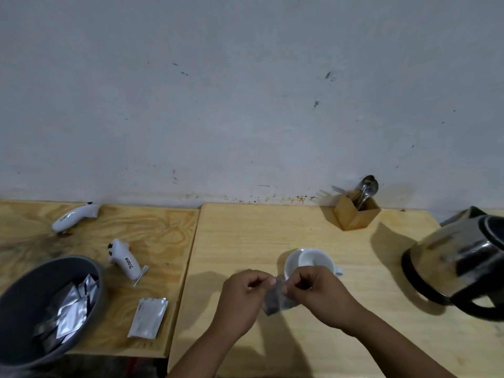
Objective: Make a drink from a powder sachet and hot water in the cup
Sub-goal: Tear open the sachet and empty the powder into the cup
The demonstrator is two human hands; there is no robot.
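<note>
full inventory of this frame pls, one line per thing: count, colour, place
sachet in hands: 1, silver, held in front of the cup
cup: 1, white, middle of right table
kettle: 1, steel and black, right edge
cutlery holder: 1, wooden, back of right table, spoons and a fork inside
tables: 2, light wood, side by side
bin: 1, grey, near left, silver sachets inside
loose sachet: 1, silver, left table beside bin
controllers: 2, white, left table
wall: 1, grey-white, behind
left hand: pinching the sachet's top
right hand: pinching the sachet's top
</note>
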